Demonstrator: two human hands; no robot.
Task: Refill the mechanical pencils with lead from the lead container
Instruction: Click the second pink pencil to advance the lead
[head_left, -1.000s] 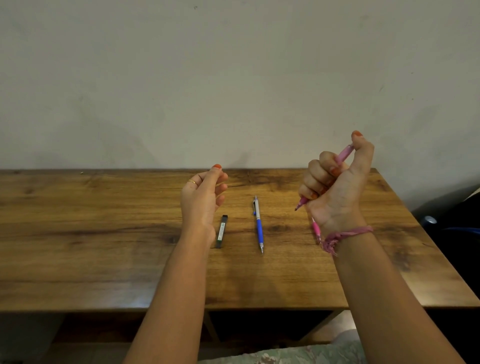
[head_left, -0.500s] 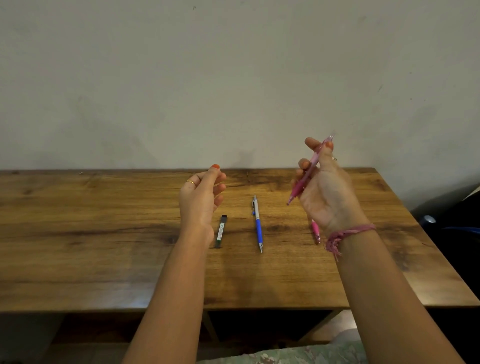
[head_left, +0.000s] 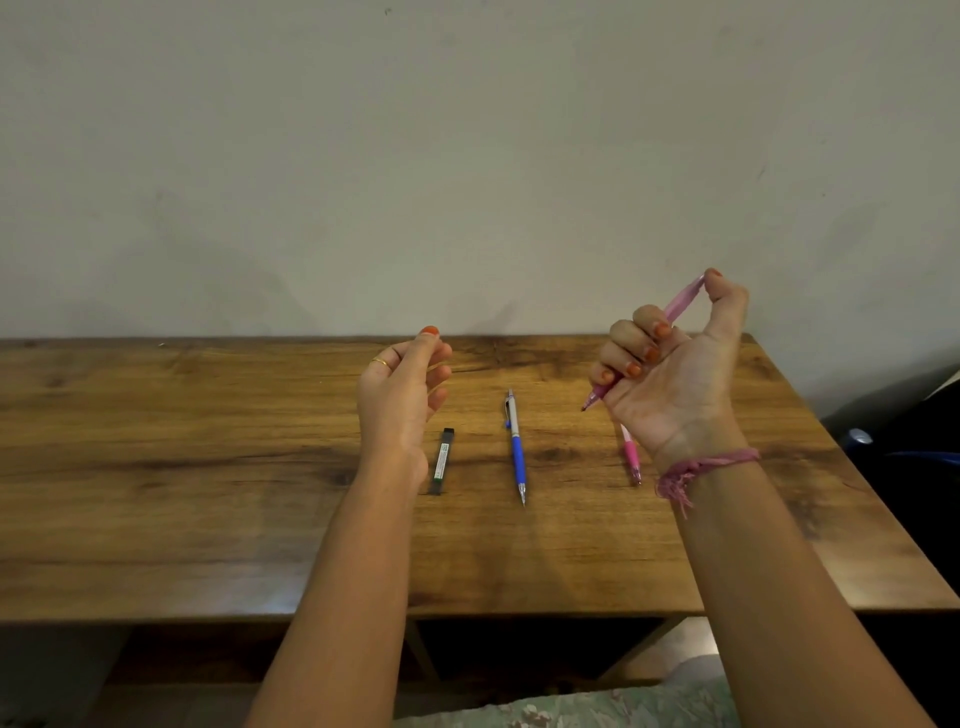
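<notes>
Pencil (head_left: 680, 306), translucent pink, slants tip-down in right hand's (head_left: 675, 374) grip.

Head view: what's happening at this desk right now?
A person's right hand grips a pink mechanical pencil above the wooden desk, thumb on its top end. The left hand hovers with nothing visible in its fingers. The lead container, a blue mechanical pencil and a second pink pencil lie on the desk.

Wooden table (head_left: 208, 467): lead container (head_left: 442, 461), two pencils (head_left: 516, 448).
</notes>
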